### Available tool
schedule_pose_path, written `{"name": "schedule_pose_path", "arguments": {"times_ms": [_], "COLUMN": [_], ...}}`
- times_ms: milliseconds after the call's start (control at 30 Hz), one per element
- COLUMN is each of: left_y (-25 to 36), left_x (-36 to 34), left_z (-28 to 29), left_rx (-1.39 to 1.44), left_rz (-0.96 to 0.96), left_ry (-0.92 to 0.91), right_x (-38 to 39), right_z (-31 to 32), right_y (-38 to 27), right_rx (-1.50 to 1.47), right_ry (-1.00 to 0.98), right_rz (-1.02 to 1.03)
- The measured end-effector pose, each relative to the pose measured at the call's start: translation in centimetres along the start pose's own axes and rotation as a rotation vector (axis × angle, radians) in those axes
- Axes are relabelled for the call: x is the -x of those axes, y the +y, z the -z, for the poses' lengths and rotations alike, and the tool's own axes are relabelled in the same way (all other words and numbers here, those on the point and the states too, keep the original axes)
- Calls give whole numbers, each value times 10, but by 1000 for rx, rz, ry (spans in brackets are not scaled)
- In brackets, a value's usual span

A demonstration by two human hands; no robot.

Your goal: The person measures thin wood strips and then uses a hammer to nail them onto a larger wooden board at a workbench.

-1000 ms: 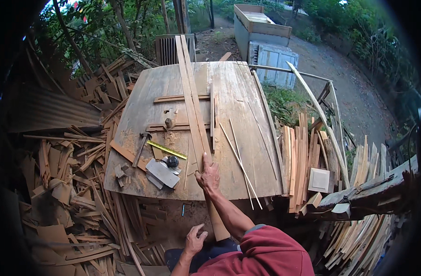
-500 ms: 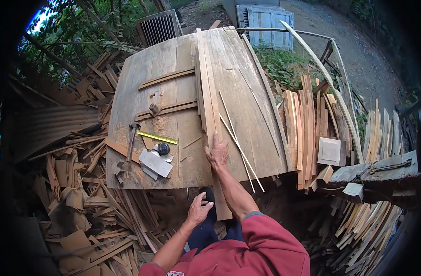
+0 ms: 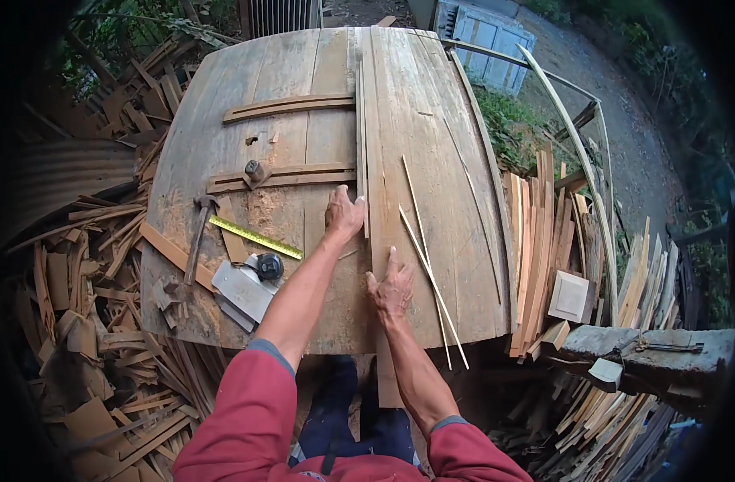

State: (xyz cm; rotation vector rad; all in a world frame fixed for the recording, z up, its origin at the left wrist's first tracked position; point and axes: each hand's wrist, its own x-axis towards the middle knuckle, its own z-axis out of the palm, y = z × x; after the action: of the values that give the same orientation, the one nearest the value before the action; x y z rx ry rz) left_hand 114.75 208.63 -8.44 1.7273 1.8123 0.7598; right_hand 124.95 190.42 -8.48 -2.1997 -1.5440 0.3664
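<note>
A long pale wooden board [image 3: 377,120] lies lengthwise on the wooden worktop, its near end sticking out past the front edge toward me. Along its left side runs a narrow wooden strip [image 3: 362,153]. My right hand [image 3: 393,287] rests on the near part of the board, fingers stretched and apart. Beside the near end of the narrow strip is my left hand [image 3: 345,214], fingers bent and thumb toward the strip; whether it touches is unclear. Two slotted wooden rails [image 3: 291,106] lie crosswise to the left, their right ends by the strip.
On the worktop [image 3: 439,104] at left lie a hammer [image 3: 197,241], a yellow tape measure [image 3: 259,238], a grey metal plate [image 3: 245,293] and a small wooden block [image 3: 256,171]. Two thin sticks [image 3: 427,265] cross at right. Scrap wood [image 3: 102,337] heaps at left; planks [image 3: 536,257] stand at right.
My left hand has moved from in front of the worktop up and forward to the narrow strip. My right hand remains on the board. The view has shifted a little.
</note>
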Motion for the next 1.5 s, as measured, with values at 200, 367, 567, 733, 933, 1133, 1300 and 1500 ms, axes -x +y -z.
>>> {"name": "schedule_pose_path", "arguments": {"times_ms": [200,367,567,733,933,1133,1300,1500], "left_y": [33,-27,6,15,-8,-51,-34,6], "left_x": [-55,-94,-74,-93,-85,-100,-100,-48], "left_z": [-59,-46,-43,-28,-14,34,32,-12], "left_rx": [-121,-266,-211,-307,-398,-430,-591,-566], "left_rz": [207,-79,-77,14,87,135,-8,-721], "left_ry": [-293,-253,-166,-218,-173,-144,-161,-259], "right_x": [5,0,6,21,37,22,16,23], "right_z": [2,-9,-6,0,5,-7,-21,-25], "right_y": [29,-7,10,16,19,0,-9,-2], "right_rx": [92,-15,8,10,27,-42,-132,-162], "right_ry": [6,-6,64,98,33,49,20,21], "right_rz": [43,-15,-14,14,-44,-11,-103,-116]}}
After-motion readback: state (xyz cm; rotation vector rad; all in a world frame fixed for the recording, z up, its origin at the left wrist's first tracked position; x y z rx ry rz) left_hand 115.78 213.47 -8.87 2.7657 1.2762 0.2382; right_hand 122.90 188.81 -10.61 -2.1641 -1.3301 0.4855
